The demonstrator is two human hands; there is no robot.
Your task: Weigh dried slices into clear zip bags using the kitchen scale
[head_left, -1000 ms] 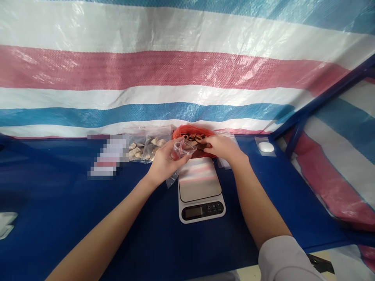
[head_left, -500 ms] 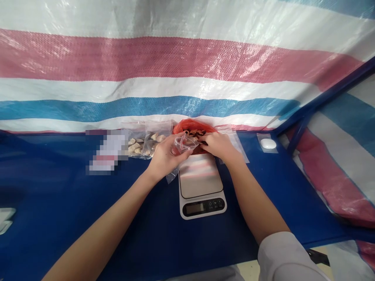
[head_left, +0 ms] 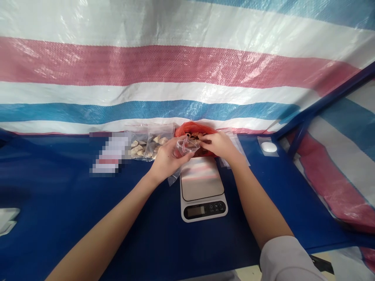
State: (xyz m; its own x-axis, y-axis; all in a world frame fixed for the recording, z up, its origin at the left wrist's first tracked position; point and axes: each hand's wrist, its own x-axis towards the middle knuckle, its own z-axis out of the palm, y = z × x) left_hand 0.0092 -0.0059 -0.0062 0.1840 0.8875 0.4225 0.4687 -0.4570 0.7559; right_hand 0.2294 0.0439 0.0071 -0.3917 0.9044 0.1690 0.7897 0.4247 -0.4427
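Centre of the frame, left hand gripping clear bag, right hand at red bag, hold unclear, scale below.

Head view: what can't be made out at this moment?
- Head view: dark pieces in the red bag, partly covered by the hands; whether the right hand grips one is unclear.
- Head view: part of the clear bag, behind the left hand.
- Head view: scale display, too dim and small to read.
- Head view: pale sheet, text blurred by pixelation.
- Head view: white object, cut off by the left edge.
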